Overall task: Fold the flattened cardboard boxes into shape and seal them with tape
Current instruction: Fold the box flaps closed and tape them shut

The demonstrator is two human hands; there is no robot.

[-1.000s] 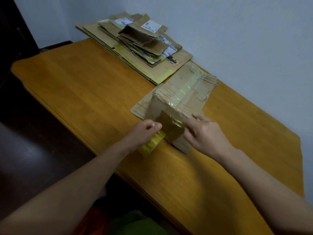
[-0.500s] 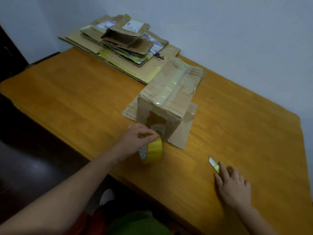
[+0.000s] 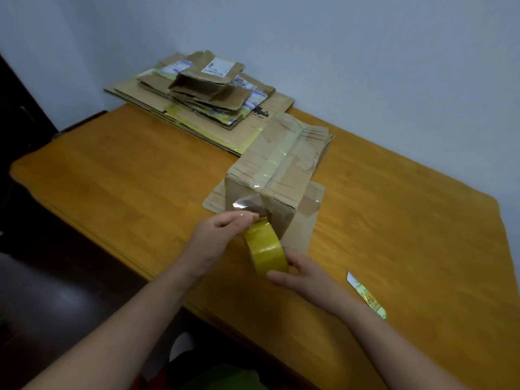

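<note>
Box (image 3: 278,175) stands on the desk (image 3: 126,178), just beyond both grips. Its long axis runs away from the person toward the wall, near end facing the hands. The cardboard is brown and creased, with clear tape along the top seam, and rests on a flat cardboard sheet (image 3: 306,220). Left hand (image 3: 222,235): forearm enters from lower left; the grip is closed in a pinch on the top of the roll of tape (image 3: 267,249), where a glossy strip leads to the box's near end. Right hand (image 3: 304,277): fingers curled round the roll's lower rim. The roll is yellow and held on edge. A cutter (image 3: 365,295) lies right of the right grip; a pile of flattened boxes (image 3: 208,99) lies far beyond.
</note>
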